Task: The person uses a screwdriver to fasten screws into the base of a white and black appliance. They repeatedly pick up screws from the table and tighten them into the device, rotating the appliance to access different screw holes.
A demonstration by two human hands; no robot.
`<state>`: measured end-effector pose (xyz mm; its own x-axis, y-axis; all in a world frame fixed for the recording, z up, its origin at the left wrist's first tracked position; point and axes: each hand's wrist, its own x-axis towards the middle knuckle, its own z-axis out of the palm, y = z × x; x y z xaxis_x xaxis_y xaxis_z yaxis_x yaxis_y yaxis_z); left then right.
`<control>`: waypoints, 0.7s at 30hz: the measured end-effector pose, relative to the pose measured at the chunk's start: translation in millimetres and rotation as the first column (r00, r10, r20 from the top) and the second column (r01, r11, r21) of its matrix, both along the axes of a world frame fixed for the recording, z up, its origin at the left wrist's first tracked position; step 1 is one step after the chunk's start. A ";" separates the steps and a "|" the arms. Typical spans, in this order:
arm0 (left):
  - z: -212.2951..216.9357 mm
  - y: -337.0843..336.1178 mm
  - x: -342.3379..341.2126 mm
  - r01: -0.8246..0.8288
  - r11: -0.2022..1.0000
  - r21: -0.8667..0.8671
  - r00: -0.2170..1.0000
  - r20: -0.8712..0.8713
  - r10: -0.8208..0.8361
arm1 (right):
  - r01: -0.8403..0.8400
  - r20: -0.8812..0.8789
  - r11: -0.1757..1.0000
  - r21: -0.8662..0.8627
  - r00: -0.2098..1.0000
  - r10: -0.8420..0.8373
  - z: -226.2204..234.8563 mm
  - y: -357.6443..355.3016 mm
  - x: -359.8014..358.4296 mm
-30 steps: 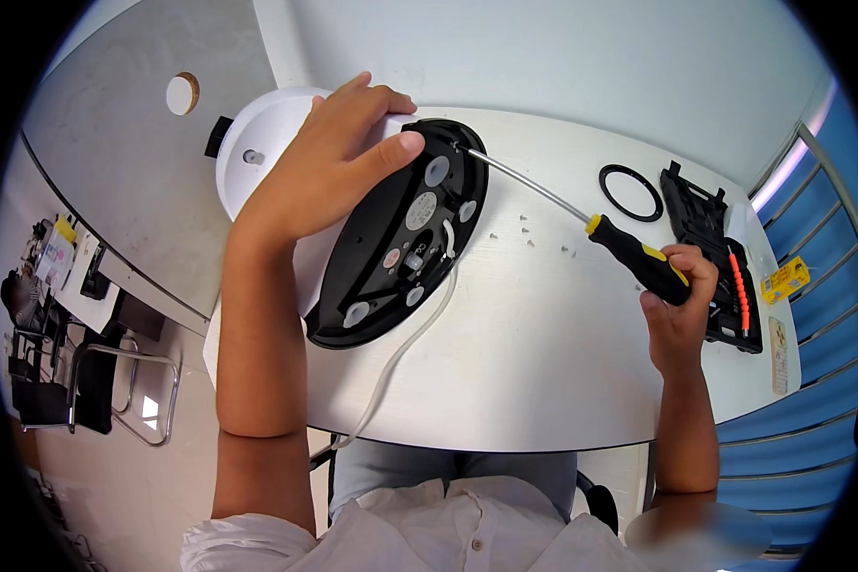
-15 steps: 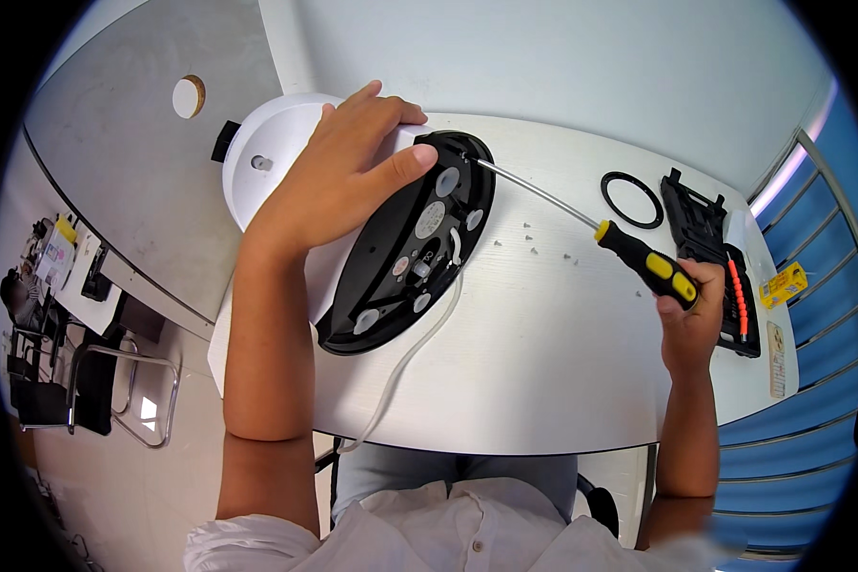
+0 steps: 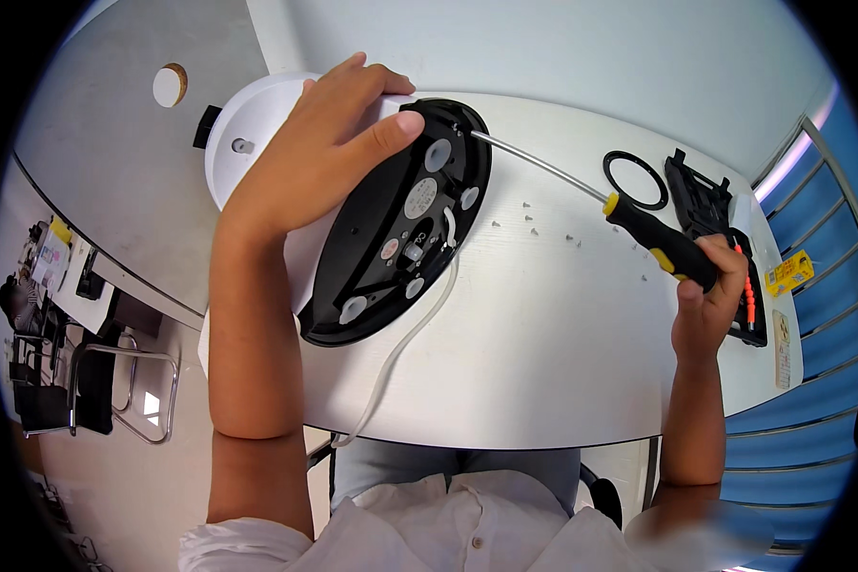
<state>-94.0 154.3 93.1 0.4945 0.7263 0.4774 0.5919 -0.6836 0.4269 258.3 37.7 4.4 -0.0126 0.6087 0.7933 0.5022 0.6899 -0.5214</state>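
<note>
A white appliance lies on its side on the table, its oval black base with several pale suction feet facing me. My left hand rests across its upper end, fingers stretched and spread, the thumb over the base's edge. Closed round the handle end of a black-and-yellow screwdriver is my right hand. The metal shaft slants up-left, its tip at the upper right of the base; whether it touches a screw cannot be made out. A white power cord runs from the base over the table's front edge.
Several small screws lie scattered right of the base. Further right are a black ring, an open black tool case with an orange-red flexible shaft, and a small yellow box. Metal rails border the right side.
The screwdriver's handle has moved right and down, and my right hand now grips nearer its end. The appliance and my left hand appear slightly higher and further left in view.
</note>
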 end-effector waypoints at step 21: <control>-4.2 0.7 6.7 0.043 0.998 0.049 0.988 0.149 -0.049 | 0.213 0.025 0.976 0.051 0.976 -0.214 -11.9 -10.0 -4.3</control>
<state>-87.3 155.0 88.9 0.4471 0.6803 0.5808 0.4910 -0.7294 0.4764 253.9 27.6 -7.5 0.0888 0.5611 0.8230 0.6559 0.5889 -0.4723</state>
